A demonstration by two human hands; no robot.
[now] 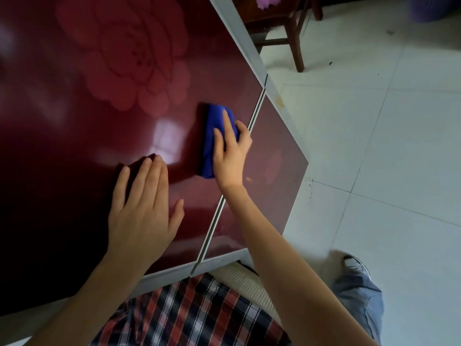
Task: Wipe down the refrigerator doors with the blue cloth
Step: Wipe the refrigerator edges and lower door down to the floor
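A: How far along is the person with the wiping?

B: Mid-job, by the look of it; the blue cloth [208, 146] lies against the large door [74, 121], low on the glossy red panel and just beside the silver seam [254, 116] that divides it from the smaller door [274, 171]; the large door shines with a bright reflection, though which parts have been wiped cannot be told

A: And what seems left?

B: Probably the smaller door; it carries a yellowish spot [249, 179] and some pale patches, so it looks untouched; much of the large door around the flower print [129, 53] may need a pass too

A: How are the hands?

B: The right hand [230, 156] holds the cloth to the panel; thumb and one finger lie straight and apart on top, while the other fingers bend over the edge nearest the seam; the left hand [142, 208] rests flat on the large door, well clear of the cloth, its fingers [149, 176] straight and together, thumb out to the side, holding nothing

A: Which way does the cloth lie?

B: It is folded into a long pad; its long axis runs roughly alongside the seam, one end pointing toward the flower print and the other toward the person's wrist; the broad face lies flat against the door
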